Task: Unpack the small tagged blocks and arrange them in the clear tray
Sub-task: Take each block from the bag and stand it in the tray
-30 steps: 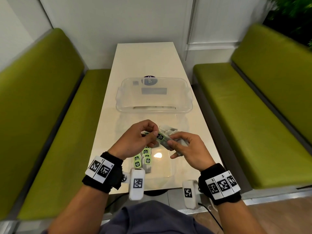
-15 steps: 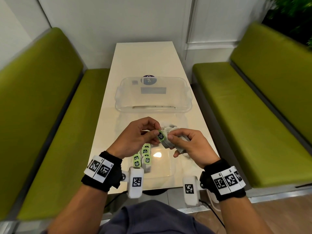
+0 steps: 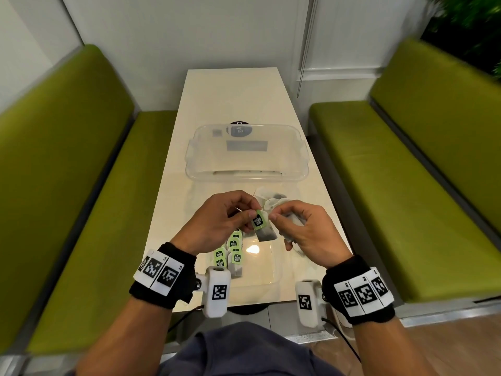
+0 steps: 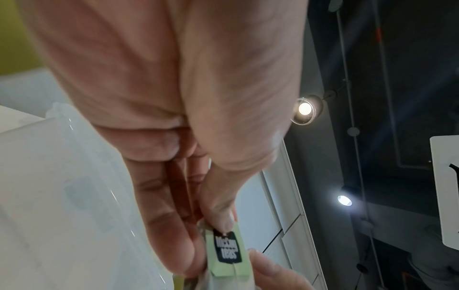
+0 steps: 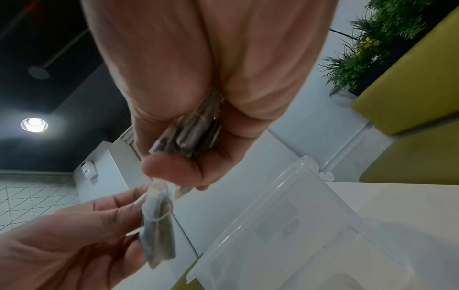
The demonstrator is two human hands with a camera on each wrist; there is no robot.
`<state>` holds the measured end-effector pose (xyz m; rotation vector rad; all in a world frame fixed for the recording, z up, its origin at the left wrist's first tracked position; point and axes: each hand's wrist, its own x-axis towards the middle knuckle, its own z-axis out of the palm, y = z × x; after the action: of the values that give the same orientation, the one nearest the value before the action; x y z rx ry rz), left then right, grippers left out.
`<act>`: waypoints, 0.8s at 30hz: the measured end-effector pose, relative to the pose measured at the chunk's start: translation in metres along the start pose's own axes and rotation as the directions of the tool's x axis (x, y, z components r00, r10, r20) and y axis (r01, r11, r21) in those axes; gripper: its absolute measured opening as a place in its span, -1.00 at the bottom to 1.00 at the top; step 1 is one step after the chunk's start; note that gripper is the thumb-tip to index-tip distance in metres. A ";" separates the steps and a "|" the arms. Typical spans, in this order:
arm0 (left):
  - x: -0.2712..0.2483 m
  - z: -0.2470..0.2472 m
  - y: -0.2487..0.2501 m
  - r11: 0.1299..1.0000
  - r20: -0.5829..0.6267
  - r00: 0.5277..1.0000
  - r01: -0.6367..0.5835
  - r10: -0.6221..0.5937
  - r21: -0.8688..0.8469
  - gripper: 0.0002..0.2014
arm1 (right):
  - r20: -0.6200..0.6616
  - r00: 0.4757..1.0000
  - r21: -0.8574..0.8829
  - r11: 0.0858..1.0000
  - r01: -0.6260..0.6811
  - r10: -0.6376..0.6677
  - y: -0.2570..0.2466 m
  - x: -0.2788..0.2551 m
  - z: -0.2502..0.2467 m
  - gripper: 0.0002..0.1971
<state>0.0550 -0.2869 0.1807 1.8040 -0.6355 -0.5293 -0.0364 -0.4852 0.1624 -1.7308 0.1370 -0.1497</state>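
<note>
The tagged blocks are tea bags with green tags. Just above the table, my left hand (image 3: 250, 215) pinches the green tag (image 3: 258, 221) of one tea bag (image 3: 265, 233), whose pouch hangs below. My right hand (image 3: 273, 216) pinches the top of that same bag and clutches a bundle of tea bags (image 5: 188, 137) in its palm. The left wrist view shows my thumb on the tag (image 4: 227, 253). In the right wrist view the hanging tea bag (image 5: 156, 225) has string wound round it. Several tea bags (image 3: 230, 253) lie in rows in the near clear tray (image 3: 261, 271).
A larger clear plastic container (image 3: 246, 156) stands on the white table (image 3: 233, 93) beyond my hands. Loose tea bags (image 3: 271, 199) lie between it and my hands. Green benches (image 3: 406, 185) flank the table on both sides.
The one tea bag has come away from the bundle in my right hand, and its pouch now hangs down between the two hands. Both hands stayed over the same spot.
</note>
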 end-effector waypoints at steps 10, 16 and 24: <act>-0.003 0.001 0.003 0.999 0.041 0.999 -0.008 0.010 -0.035 -0.90 | 0.017 1.000 0.050 0.999 -0.016 0.015 0.001 0.001 0.000 -0.85; -0.003 -0.001 0.003 0.999 0.020 1.000 -0.015 0.016 -0.044 -0.89 | 0.087 0.996 0.068 0.997 -0.037 0.031 -0.001 -0.003 -0.003 -0.89; -0.003 -0.002 0.004 0.999 0.021 1.000 -0.019 0.019 -0.040 -0.90 | 0.097 0.994 0.067 0.996 -0.051 0.045 -0.003 -0.003 -0.004 -0.95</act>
<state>0.0532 -0.2844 0.1849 1.7556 -0.6518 -0.5451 -0.0404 -0.4877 0.1657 -1.6607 0.1018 -0.0355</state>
